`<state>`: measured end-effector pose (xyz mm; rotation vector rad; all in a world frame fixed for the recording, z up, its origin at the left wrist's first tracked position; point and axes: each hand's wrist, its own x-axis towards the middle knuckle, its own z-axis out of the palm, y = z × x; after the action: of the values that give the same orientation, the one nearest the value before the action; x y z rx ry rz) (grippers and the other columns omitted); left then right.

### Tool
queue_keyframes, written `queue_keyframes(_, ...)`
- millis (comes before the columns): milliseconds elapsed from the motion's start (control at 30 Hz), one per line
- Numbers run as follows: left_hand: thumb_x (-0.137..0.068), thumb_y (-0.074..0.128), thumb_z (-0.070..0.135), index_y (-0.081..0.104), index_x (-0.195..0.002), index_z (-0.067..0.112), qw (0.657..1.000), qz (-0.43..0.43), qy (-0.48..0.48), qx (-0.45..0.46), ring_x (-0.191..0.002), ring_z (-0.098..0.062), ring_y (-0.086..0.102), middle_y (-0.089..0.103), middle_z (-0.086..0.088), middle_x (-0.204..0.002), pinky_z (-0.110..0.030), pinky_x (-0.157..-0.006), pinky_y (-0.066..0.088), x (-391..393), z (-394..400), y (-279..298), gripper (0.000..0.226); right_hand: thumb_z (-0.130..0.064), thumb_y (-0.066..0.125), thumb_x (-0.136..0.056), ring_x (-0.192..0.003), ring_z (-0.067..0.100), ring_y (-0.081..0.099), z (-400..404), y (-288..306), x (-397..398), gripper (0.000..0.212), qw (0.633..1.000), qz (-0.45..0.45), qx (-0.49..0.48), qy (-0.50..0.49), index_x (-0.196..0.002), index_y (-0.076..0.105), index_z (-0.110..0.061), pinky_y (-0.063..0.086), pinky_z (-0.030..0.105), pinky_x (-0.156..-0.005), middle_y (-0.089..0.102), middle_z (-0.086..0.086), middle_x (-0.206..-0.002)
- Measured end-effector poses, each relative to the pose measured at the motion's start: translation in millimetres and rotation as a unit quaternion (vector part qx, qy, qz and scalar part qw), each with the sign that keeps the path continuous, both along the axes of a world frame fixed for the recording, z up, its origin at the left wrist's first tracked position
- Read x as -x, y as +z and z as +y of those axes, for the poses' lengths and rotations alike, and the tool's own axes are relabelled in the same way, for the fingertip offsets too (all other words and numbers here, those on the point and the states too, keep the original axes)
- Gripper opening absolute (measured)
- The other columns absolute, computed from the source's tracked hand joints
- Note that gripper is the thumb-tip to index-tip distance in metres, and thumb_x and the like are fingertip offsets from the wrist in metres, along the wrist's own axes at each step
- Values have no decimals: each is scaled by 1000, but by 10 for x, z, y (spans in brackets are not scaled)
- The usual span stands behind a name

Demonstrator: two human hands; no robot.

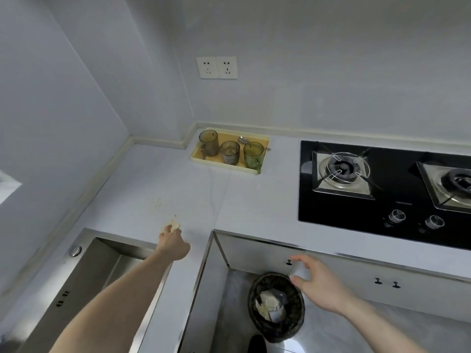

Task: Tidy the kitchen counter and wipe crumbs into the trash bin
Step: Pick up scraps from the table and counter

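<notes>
1. Head view, the layout: we are looking down on a pale kitchen counter [242, 200] with a sink [84, 273] at the left and a black gas hob [382, 189] at the right. The trash bin [276, 307] stands on the floor in the gap below the counter edge, probably so that crumbs can be swept straight off the edge into it. It already holds some crumpled paper.

2. Head view, what is tidied: three glass cups [229, 152] and what looks like a spoon sit together in a yellow tray [196, 159] pushed back against the wall, which we read as the tidying part largely done.

3. Head view, the crumbs [156, 203]: a loose scatter lies on the counter beyond our left hand, with a denser small heap right at the fingertips.

4. Head view, left hand [173, 242]: it reaches out over the counter, fingers curled down onto that heap. It seems to pinch or cover a pale bit there, but we cannot tell whether it is a cloth, a sponge or only crumbs.

5. Head view, right hand [318, 284]: it hovers above the bin's rim, beside the cabinet door, fingers spread and relaxed, holding nothing. We judge it is poised to steady the bin or catch what comes off the edge.
</notes>
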<state>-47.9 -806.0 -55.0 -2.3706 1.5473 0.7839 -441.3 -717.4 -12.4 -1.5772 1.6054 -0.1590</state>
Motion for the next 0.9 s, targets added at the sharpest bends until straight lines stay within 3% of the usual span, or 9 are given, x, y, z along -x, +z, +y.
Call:
queue_keyframes(100, -94, 49, 22, 39, -149, 5, 999, -14, 10, -31, -144, -37, 32, 16, -15, -162, -37, -120, 29, -40, -36, -101, 58, -33, 65, -96, -130, 6, 47, -67, 16, -18, 45, 1000, 4, 7, 8, -139, 53, -33, 34, 19, -107, 49, -11, -141)
queue_keyframes(267, -100, 44, 17, 24, -154, 0, 999, 2, 29, -35, -150, -30, 24, 16, -12, -164, -34, -121, 26, -58, -191, -251, 60, -32, 66, -95, -124, 2, 46, -128, 11, 31, 41, 1000, 6, 7, 5, -134, 54, -38, 32, 16, -105, 50, -15, -139)
queue_keyframes(400, -102, 44, 19, 35, -150, 2, 998, 6, 43, -42, -145, -28, 34, 31, -11, -158, -34, -119, 30, -102, -253, -318, 53, -34, 66, -95, -122, -1, 44, -177, -25, 78, 37, 1000, 5, 5, -6, -127, 50, -45, 30, 15, -99, 47, -21, -134)
queue_keyframes(533, -100, 40, 19, 28, -153, 5, 998, -11, 36, -40, -143, -26, 35, 30, -12, -158, -33, -120, 27, -99, -272, -263, 56, -39, 63, -95, -123, -4, 42, -232, -60, 83, 36, 1000, 7, 0, -15, -125, 47, -51, 31, 16, -99, 43, -28, -134)
queue_keyframes(600, -98, 41, 19, 33, -153, 8, 999, -12, 30, -34, -141, -27, 38, 36, -12, -154, -34, -119, 28, -100, -257, -251, 56, -41, 63, -95, -123, -4, 43, -245, -79, 88, 36, 1000, 5, 0, -18, -125, 48, -52, 32, 17, -99, 42, -30, -135)
queue_keyframes(700, -94, 48, 20, 42, -148, 4, 1000, 24, -7, 17, -139, -31, 38, 39, -11, -153, -37, -119, 28, 42, -99, -219, 57, -44, 62, -94, -125, -4, 44, -234, -92, 108, 38, 1000, -2, -5, -26, -128, 49, -53, 35, 19, -101, 41, -31, -137)
queue_keyframes(800, -89, 56, 24, 47, -149, 10, 988, 84, -87, 95, -140, -25, 37, 42, 0, -154, -30, -120, 27, 434, 247, -209, 62, -47, 62, -92, -128, -1, 46, -182, -120, 161, 39, 999, -5, -18, -45, -129, 50, -53, 40, 24, -106, 43, -29, -136)
queue_keyframes(900, -82, 52, 27, 51, -147, 20, 968, 158, -185, 69, -137, -18, 38, 46, 9, -150, -23, -118, 27, 913, 586, -281, 66, -39, 66, -93, -129, 6, 50, -89, -185, 229, 39, 997, 3, -28, -66, -130, 55, -41, 41, 27, -108, 50, -18, -137)
